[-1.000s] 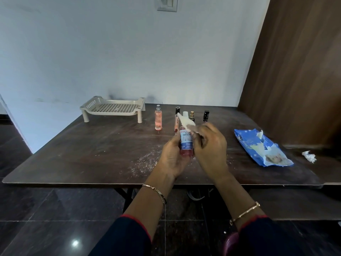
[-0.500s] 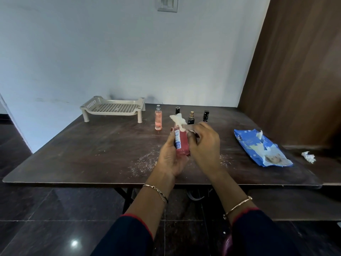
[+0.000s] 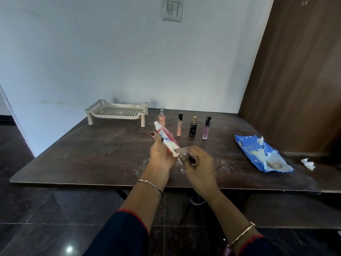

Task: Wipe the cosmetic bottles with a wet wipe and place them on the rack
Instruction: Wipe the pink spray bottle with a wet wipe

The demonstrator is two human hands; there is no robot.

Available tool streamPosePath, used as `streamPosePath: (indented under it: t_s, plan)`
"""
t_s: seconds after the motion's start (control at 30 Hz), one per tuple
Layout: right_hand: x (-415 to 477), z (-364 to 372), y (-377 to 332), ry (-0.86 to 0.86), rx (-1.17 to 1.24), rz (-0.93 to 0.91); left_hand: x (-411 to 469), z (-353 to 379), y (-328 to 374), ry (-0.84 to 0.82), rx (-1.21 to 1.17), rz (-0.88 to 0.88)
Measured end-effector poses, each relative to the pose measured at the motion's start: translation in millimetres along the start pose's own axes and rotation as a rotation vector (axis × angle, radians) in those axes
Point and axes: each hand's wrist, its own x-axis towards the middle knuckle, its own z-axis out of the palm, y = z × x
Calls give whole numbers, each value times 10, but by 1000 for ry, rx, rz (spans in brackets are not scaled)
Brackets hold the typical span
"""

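L hand [image 3: 160, 157] grips pink bottle [image 3: 167, 136], R hand [image 3: 200, 164] pinches wipe [image 3: 173, 149]; 4 bottles [image 3: 179, 126], rack [image 3: 118, 113] behind.

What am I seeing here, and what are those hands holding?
No machine here: a person's two bare hands, seen from one camera worn on the head, looking down. The left hand grips a tilted pink bottle with a white cap; the right hand holds a white wet wipe against its lower end. On the brown table: four cosmetic bottles standing in a row, a beige rack at the back left, a blue wipes pack at the right; beyond it, a crumpled wipe.
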Motion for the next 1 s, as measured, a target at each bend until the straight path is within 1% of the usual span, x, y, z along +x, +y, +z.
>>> streamPosePath:
  t_s: [0.07,0.17,0.27,0.33,0.4,0.53,0.63,0.7,0.87,1.0]
  plan:
    - [63,109,-54,34,126,218,-22,-23,166,15,60,69]
    - [235,270,-136,8,356,448,-25,-133,490,72,324,200]
    - [459,468,-199,-57,556,604,114,-238,870,129,541,323]
    - [644,625,-203,-93,600,700,270,-247,1142,168,651,396]
    - [841,772,-166,-93,630,783,477,-194,1408,181,716,446]
    - [1198,1001,26,-81,638,830,949,-51,1816,246,773,522]
    - [1402,1172,202,-102,610,840,1311,5,1987,244,914,596]
    - [1491,1299,305,-105,580,844,1523,2,2042,262,1002,645]
    - [1628,1584,468,-156,539,836,1814,-31,2063,311,1137,692]
    - [1661,1719,527,-187,531,838,1965,-109,2072,324,1206,692]
